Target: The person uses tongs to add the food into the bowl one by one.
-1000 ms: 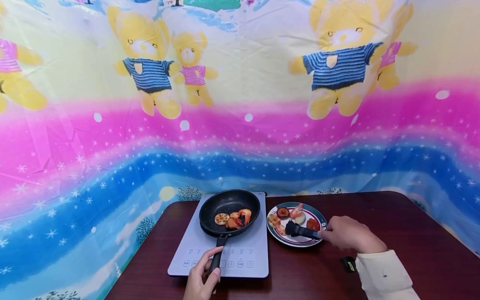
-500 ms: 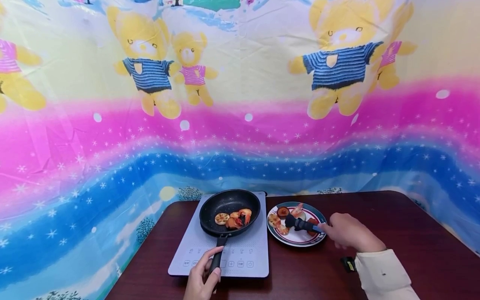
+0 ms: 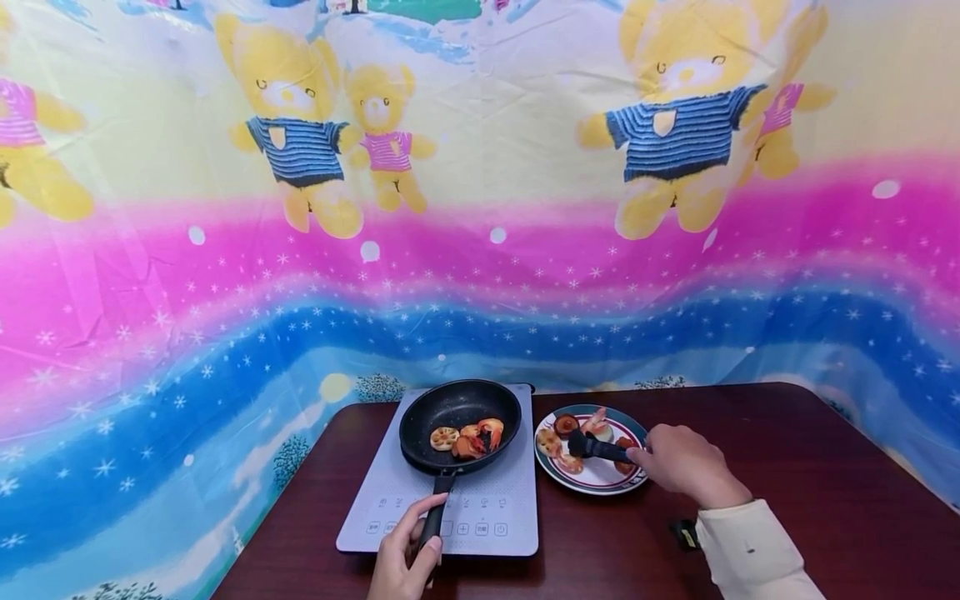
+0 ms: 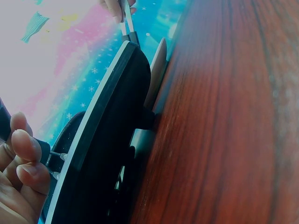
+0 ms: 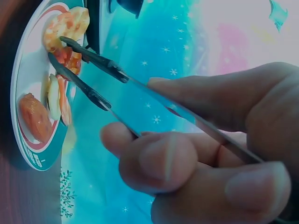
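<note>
The table [image 3: 817, 475] carries a hotplate [image 3: 517, 492]; clock directions take 12 as away from the person. A frying pan [image 3: 427, 412] stands on the hotplate, its handle [image 3: 432, 521] running toward 6 o'clock. The left hand [image 3: 405, 554] grips this handle. The plate [image 3: 592, 486] sits just beside the hotplate, at 2 o'clock from the left hand and 9 o'clock from the right hand [image 3: 686, 461], which is nearer. The right hand holds the tongs [image 3: 606, 451], long axis toward 9 to 10 o'clock, tips slightly apart over the plate. The lotus slice [image 3: 549, 442] lies near the tips, at the plate's 9 o'clock; contact cannot be confirmed.
</note>
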`<state>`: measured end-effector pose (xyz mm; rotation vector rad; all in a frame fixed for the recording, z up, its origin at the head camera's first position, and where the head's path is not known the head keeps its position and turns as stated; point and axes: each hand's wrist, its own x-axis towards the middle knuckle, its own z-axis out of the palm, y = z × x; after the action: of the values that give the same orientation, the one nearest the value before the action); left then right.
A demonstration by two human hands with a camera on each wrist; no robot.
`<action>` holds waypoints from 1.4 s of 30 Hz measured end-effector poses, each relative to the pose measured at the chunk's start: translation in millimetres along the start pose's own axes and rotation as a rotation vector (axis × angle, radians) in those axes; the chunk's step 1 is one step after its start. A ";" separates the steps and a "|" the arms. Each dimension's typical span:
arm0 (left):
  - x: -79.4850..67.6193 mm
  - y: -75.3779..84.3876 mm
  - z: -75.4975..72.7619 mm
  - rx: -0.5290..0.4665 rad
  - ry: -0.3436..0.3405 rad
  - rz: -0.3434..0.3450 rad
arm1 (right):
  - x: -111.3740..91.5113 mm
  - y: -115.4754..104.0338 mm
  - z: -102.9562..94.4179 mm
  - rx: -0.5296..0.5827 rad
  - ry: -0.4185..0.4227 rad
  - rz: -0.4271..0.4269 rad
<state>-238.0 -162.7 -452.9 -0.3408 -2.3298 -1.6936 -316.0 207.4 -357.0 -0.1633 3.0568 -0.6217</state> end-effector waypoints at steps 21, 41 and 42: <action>-0.2 0.3 -2.6 0.008 -0.024 -0.029 | -3.5 11.4 -13.4 0.051 -0.006 -0.004; 0.5 0.5 -2.8 0.009 -0.039 -0.042 | 1.4 -9.4 6.8 -0.036 -0.008 0.018; 0.4 0.6 -2.9 0.009 -0.040 -0.043 | 1.1 -8.2 5.7 -0.023 -0.008 0.017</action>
<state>-238.0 -165.2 -451.4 -0.3288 -2.3890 -1.7109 -316.0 197.5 -359.0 -0.1398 3.0546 -0.5843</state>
